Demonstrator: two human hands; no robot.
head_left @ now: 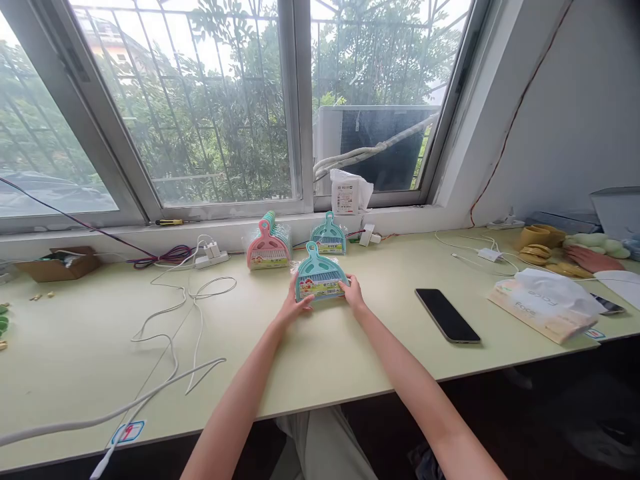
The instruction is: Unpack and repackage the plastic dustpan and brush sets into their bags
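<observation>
A teal mini dustpan-and-brush set (319,275) in clear wrapping stands upright on the pale green table (350,347), in front of me. My left hand (295,305) grips its lower left side and my right hand (353,293) grips its lower right side. Behind it, near the window sill, stands a stack of such sets with a pink one (269,248) in front. Another teal set (329,237) is to the right of that stack.
A black phone (447,315) lies to the right. White cables (180,333) and a power strip (212,256) spread across the left. A cardboard box (57,263) sits far left. A tissue pack (545,305) lies far right, where another person's hand (593,259) rests.
</observation>
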